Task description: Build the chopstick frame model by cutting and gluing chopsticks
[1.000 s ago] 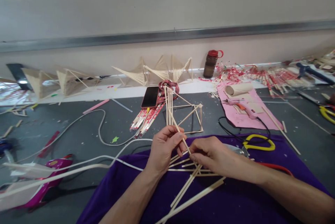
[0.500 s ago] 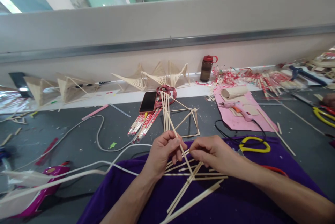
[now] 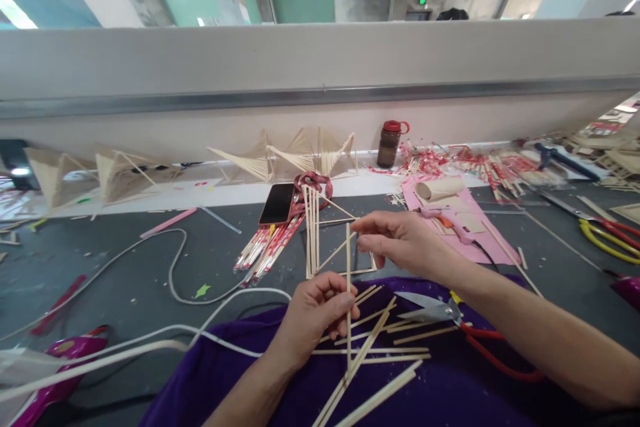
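Both hands are holding one thin stick (image 3: pixel 349 260) upright above the purple cloth (image 3: pixel 450 387).

The stick's long axis is running straight up and down. The left hand (image 3: pixel 320 310) is clamping it low, fingers curled round the shaft. The right hand (image 3: pixel 400 240) is reaching in from the right and pinching the top end between thumb and forefinger. So the hands are sitting apart, one above the other, with the left nearer the body. The stick is pale, bare wood, slim and straight. Its foot is dipping into the loose sticks (image 3: pixel 380 330) lying crossed on the cloth, and scissors (image 3: pixel 430 312) are lying just right of them. A glued stick frame (image 3: pixel 313 234) is standing behind on the grey surface (image 3: pixel 125 267).
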Available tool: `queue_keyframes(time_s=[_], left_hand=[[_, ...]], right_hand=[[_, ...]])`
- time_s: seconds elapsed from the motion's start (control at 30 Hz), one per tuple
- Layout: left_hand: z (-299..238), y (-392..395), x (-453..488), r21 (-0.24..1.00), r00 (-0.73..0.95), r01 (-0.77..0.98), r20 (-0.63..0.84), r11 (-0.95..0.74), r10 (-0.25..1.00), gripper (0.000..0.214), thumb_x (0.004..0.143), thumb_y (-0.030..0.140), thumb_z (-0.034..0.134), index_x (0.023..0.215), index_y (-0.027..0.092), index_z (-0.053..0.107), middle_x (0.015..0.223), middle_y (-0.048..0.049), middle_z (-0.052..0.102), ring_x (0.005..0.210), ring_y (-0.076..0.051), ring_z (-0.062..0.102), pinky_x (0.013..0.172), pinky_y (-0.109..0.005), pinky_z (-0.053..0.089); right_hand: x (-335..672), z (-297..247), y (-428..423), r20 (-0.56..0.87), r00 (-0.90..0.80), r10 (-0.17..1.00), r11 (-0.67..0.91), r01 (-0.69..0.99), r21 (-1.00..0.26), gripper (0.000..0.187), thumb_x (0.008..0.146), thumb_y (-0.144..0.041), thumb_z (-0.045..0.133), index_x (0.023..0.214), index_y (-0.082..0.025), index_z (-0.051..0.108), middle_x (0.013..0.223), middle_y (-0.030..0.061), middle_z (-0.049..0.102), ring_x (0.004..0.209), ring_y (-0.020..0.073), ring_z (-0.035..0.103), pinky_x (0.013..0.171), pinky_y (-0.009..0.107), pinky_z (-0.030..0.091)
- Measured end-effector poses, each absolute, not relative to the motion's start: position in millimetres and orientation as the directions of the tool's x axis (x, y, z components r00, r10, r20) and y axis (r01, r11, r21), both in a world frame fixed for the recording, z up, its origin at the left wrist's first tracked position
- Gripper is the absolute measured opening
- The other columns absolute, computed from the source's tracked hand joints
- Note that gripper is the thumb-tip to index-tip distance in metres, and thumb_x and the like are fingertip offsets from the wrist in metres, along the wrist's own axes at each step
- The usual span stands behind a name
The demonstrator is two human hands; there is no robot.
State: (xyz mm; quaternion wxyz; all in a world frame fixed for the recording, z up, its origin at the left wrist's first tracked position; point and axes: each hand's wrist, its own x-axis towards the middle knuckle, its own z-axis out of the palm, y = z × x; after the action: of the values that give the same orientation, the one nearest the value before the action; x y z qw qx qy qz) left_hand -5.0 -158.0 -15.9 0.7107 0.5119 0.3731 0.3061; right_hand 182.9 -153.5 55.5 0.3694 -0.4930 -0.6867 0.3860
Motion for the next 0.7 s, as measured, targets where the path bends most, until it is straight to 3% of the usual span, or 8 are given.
queue_keyframes(time_s=[0.17, 0.43, 0.7], left_hand=[[-13, -159, -7, 0.949, 0.561, -0.051, -0.23, 0.31, 0.795, 0.014, 0.069, 0.026, 0.068, 0.072, 0.013, 0.062, 0.058, -0.0024, 0.065, 0.038, -0.005, 0.05, 0.036, -0.014, 0.035], [-17, -152, -10, 0.886, 0.683, 0.006, -0.342, 0.464, 0.646, 0.017, 0.072, 0.028, 0.066, 0.076, 0.011, 0.068, 0.063, -0.0068, 0.068, 0.04, -0.008, 0.055, 0.034, -0.014, 0.038], [-23, -148, -9, 0.868, 0.703, 0.016, -0.363, 0.497, 0.611, 0.018, 0.07, 0.021, 0.068, 0.085, 0.011, 0.067, 0.071, -0.0086, 0.069, 0.05, -0.01, 0.061, 0.039, -0.014, 0.043]], right_hand=[[173, 58, -153, 0.115, -0.324, 0.939, 0.205, 0.259, -0.944, 0.013, 0.081, -0.027, 0.054, 0.076, -0.016, 0.06, 0.067, -0.002, 0.059, 0.048, 0.0047, 0.053, 0.044, 0.016, 0.04], [214, 70, -133, 0.206, -0.013, 0.979, 0.204, 0.193, -0.96, 0.017, 0.079, -0.033, 0.06, 0.081, -0.016, 0.061, 0.061, -0.0008, 0.059, 0.045, 0.0054, 0.05, 0.036, 0.017, 0.03], [226, 52, -124, 0.187, 0.012, 0.982, 0.183, 0.148, -0.972, 0.021, 0.078, -0.037, 0.061, 0.078, -0.015, 0.059, 0.06, -0.0009, 0.056, 0.045, 0.0052, 0.047, 0.037, 0.018, 0.028]])
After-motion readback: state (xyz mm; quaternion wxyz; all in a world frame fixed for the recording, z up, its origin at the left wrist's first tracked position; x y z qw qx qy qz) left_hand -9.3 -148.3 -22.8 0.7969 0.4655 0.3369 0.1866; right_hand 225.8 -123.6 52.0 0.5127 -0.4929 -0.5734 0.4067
